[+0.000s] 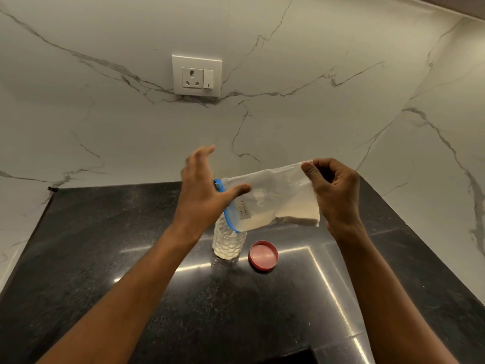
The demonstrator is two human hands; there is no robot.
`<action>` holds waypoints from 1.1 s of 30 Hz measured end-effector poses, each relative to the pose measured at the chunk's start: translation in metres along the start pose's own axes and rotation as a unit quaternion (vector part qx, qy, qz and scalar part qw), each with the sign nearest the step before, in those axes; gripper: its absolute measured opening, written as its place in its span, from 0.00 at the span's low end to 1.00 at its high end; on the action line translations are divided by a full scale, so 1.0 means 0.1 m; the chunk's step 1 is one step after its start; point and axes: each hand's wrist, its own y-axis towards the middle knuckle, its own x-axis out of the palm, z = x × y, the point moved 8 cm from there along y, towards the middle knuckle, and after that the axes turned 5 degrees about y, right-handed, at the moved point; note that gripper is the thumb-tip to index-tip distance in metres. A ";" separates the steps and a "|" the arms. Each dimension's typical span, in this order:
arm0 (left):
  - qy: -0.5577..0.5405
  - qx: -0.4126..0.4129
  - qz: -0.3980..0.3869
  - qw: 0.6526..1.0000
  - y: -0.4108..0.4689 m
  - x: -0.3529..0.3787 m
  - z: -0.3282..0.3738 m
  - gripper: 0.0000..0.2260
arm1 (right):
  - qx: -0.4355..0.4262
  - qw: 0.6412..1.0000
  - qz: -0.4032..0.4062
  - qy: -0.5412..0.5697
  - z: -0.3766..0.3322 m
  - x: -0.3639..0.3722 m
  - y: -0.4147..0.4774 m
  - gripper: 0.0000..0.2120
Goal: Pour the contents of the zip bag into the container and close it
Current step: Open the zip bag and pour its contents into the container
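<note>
A clear zip bag point(273, 198) with a blue zipper strip and a small handwritten label holds pale powder. It lies tilted above a clear ribbed plastic container point(227, 244), zipper end down over the container's mouth. Powder sits in the container's lower part. My right hand point(332, 190) pinches the bag's raised bottom corner. My left hand point(203, 190) is at the zipper end with fingers spread and the thumb pressed on the bag. A red round lid point(263, 255) lies flat on the counter just right of the container.
The black speckled counter point(131, 245) meets white marble walls at the back and right. A white wall socket with switch point(196, 75) is above. A dark recess point(294, 357) shows at the counter's near edge.
</note>
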 end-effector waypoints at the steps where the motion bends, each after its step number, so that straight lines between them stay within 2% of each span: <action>1: 0.026 0.060 -0.007 0.998 0.06 0.03 0.25 0.44 | 0.002 1.000 -0.003 0.001 0.00 0.01 0.00 0.02; 3: 0.090 0.133 -0.074 0.984 0.18 0.24 0.65 0.37 | 0.005 1.000 -0.012 0.003 0.00 0.04 0.00 0.03; 6: 0.131 0.154 -0.202 0.958 0.31 0.59 0.93 0.22 | 0.008 1.000 -0.030 0.003 -0.03 0.09 -0.02 0.02; 8: 0.100 0.149 -0.223 0.958 0.34 0.67 0.95 0.11 | 0.009 0.999 -0.033 -0.001 -0.03 0.08 -0.03 0.03; 10: 0.058 0.133 -0.220 0.965 0.36 0.70 0.89 0.08 | 0.004 1.000 -0.031 0.001 -0.02 0.04 -0.04 0.07; 11: 0.036 0.124 -0.221 0.967 0.36 0.70 0.86 0.08 | 0.000 0.999 -0.032 -0.001 0.00 0.01 -0.04 0.11; 13: 0.014 0.120 -0.228 0.966 0.34 0.72 0.83 0.07 | 0.017 0.998 -0.051 -0.020 0.11 -0.02 -0.05 0.27; 15: 0.021 0.126 -0.238 0.963 0.32 0.76 0.80 0.06 | 0.087 0.988 -0.119 -0.034 0.36 0.02 -0.13 0.40; 16: 0.023 0.125 -0.240 0.962 0.32 0.77 0.79 0.06 | 0.128 0.977 -0.168 -0.022 0.51 0.07 -0.22 0.41; 18: 0.021 0.123 -0.239 0.963 0.32 0.78 0.77 0.06 | 0.201 0.948 -0.240 0.049 0.77 0.17 -0.44 0.37; 19: 0.020 0.121 -0.239 0.963 0.32 0.78 0.76 0.06 | 0.219 0.941 -0.244 0.081 0.86 0.19 -0.51 0.32; 21: 0.020 0.117 -0.245 0.962 0.31 0.79 0.75 0.06 | 0.214 0.952 -0.196 0.100 0.94 0.16 -0.55 0.21; 23: 0.014 0.118 -0.238 0.964 0.29 0.76 0.75 0.06 | 0.195 0.966 -0.137 0.102 0.92 0.11 -0.52 0.15; 25: 0.034 0.129 -0.170 0.976 0.30 0.62 0.72 0.11 | 0.181 0.970 -0.115 0.115 0.87 0.11 -0.49 0.14; 27: 0.077 0.113 -0.042 0.990 0.25 0.33 0.57 0.22 | 0.172 0.972 -0.104 0.125 0.83 0.12 -0.47 0.14; 29: 0.036 0.022 0.062 0.997 0.09 0.04 0.20 0.27 | 0.167 0.972 -0.099 0.131 0.79 0.12 -0.47 0.14; 30: -0.011 -0.044 0.083 0.995 -0.03 -0.02 -0.05 0.27 | 0.164 0.972 -0.100 0.135 0.78 0.13 -0.47 0.13; 31: -0.064 -0.113 0.083 0.988 -0.17 -0.01 -0.30 0.26 | 0.161 0.972 -0.100 0.139 0.77 0.13 -0.48 0.12; 33: -0.155 -0.211 0.029 0.965 -0.42 0.16 -0.63 0.24 | 0.159 0.972 -0.095 0.147 0.75 0.13 -0.49 0.12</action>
